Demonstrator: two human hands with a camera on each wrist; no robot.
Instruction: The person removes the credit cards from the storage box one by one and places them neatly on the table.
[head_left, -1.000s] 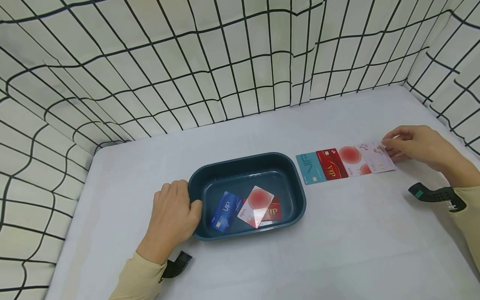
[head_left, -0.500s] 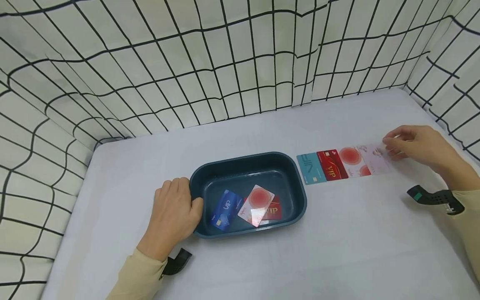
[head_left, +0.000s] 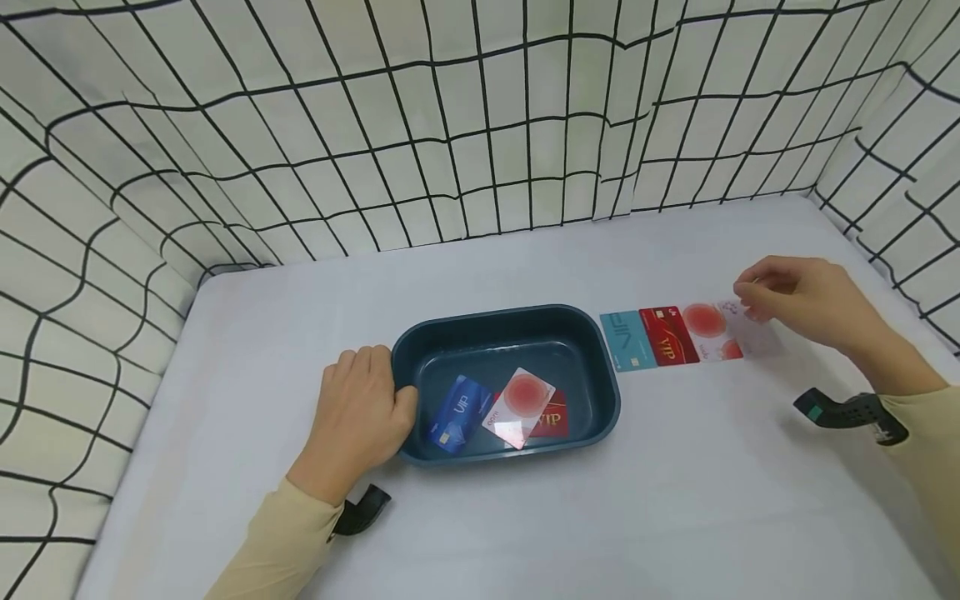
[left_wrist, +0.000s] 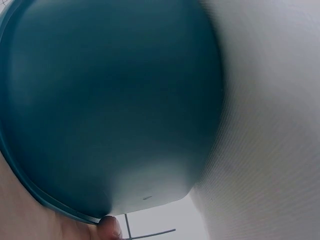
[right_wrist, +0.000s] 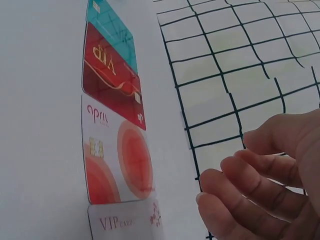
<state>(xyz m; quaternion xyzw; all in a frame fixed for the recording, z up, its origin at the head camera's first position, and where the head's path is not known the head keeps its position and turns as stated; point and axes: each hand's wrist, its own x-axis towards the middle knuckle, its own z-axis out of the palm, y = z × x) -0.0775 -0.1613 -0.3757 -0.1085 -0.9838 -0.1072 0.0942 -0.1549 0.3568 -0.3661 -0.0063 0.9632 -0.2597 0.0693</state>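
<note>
My left hand (head_left: 360,417) grips the left end of a dark teal plastic tray (head_left: 438,358), thumb over the rim. In the left wrist view the tray's outer wall (left_wrist: 110,100) fills much of the picture. Three cards lie inside: a blue VIP card (head_left: 457,414), a white card with a red circle (head_left: 517,410), and a red card (head_left: 553,417) partly under it. My right hand (head_left: 813,304) hovers with bent fingers and nothing between them, by a pale VIP card (right_wrist: 116,225) at the right end of a row, overlapping it in the head view.
The row runs from the tray's right side: a teal card (head_left: 628,342), a red VIP card (head_left: 670,336), a white April card with red circles (head_left: 708,325), then the pale one. Black-gridded white walls (head_left: 510,150) border the white table (head_left: 525,533) behind and at both sides.
My right hand has come up off the pale card and shifted left over the row. The left hand keeps its hold on the tray. The head view has tilted slightly.
</note>
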